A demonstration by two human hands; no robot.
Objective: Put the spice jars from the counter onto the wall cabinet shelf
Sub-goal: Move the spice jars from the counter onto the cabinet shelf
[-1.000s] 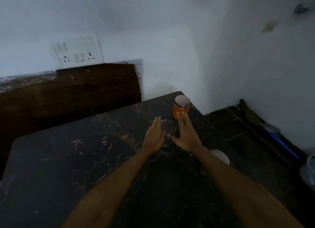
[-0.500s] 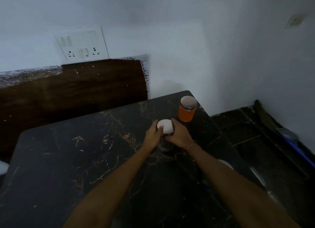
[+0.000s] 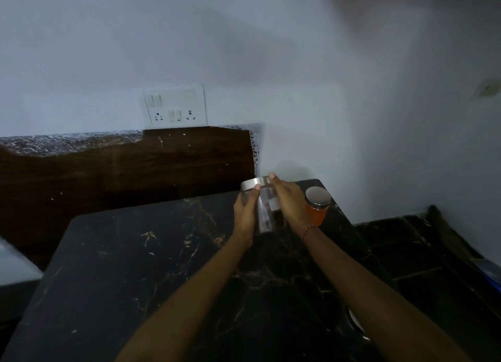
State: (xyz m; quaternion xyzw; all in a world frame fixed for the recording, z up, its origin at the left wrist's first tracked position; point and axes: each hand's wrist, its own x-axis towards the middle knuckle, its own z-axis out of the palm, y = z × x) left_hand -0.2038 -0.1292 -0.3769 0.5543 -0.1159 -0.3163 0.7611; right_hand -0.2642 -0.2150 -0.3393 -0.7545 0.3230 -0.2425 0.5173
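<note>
Two spice jars, clear jar (image 3: pixel 264 212), orange jar (image 3: pixel 316 210), one switch panel (image 3: pixel 175 107)

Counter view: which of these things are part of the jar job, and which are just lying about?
Part of the job:
- clear jar, held between left hand and right hand
- orange jar, standing on the counter

Lying about:
- wall socket panel
- wooden backsplash board

the view was dim and bluish, motion-blurred toward the top, with wide-angle bending at the edges.
</note>
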